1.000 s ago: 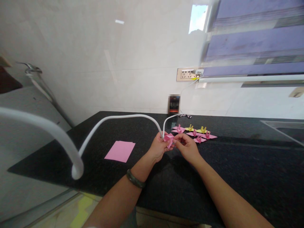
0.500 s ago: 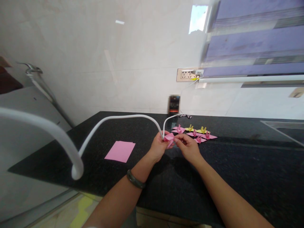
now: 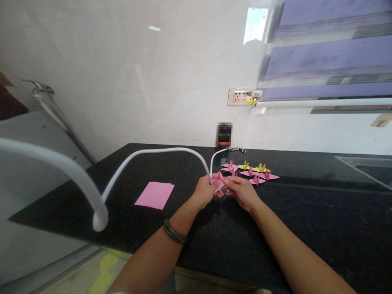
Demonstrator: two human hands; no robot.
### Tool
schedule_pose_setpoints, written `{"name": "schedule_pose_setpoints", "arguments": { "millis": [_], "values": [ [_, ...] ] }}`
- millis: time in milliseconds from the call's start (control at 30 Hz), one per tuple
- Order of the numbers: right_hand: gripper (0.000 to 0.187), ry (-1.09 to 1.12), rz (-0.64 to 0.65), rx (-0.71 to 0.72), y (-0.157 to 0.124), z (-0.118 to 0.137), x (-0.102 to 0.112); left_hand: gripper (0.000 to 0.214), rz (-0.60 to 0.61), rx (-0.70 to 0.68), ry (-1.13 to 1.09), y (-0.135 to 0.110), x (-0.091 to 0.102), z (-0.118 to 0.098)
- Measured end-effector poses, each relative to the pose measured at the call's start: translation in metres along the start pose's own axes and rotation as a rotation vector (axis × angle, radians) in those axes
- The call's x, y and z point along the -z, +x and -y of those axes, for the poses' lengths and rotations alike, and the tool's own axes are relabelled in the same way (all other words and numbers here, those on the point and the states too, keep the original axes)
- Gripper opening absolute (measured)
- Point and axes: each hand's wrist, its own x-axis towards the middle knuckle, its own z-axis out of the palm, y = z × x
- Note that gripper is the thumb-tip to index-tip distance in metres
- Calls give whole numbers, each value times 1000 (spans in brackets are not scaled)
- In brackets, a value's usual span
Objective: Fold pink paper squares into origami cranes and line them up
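A partly folded piece of pink origami paper [image 3: 218, 178] is held above the dark counter between my two hands. My left hand [image 3: 204, 191] pinches its left side, thumb on top. At the right edge, my right hand [image 3: 243, 191] grips it between thumb and fingers. Just beyond my right hand lie several folded paper cranes, such as a pink crane [image 3: 257, 180] and a yellow crane [image 3: 261, 168]. To the left of my left hand rests a small stack of square pink paper [image 3: 155, 195].
A white bendy tube [image 3: 159, 151] arches over the counter [image 3: 128, 232] and passes close by my left hand. A phone-like device with a blurred screen [image 3: 224, 134] leans on the wall below a socket panel [image 3: 241, 96]. A sink edge [image 3: 361, 169] is at right.
The pink paper has turned and its folds stand more upright and opened. My right hand's fingers have shifted slightly lower along its edge; the cranes and paper stack stay put.
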Motion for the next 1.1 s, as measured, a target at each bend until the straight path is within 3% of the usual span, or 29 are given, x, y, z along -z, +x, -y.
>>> {"name": "schedule_pose_setpoints", "arguments": {
  "millis": [200, 467, 667, 1100],
  "values": [
    [27, 26, -39, -2, 0, -3, -2, 33, 16, -10, 40, -1, -1, 0],
    [29, -330, -83, 228, 0, -2, -2, 26, -57, 23, 171, 0, 2, 4],
    [27, -463, -68, 330, 0, 2, 1, 26, 36, 73, 259, -2, 2, 5],
    [18, -685, -110, 501, -5, 7, -3, 30, 10, -9, 520, -3, 4, 12]
  ]
}}
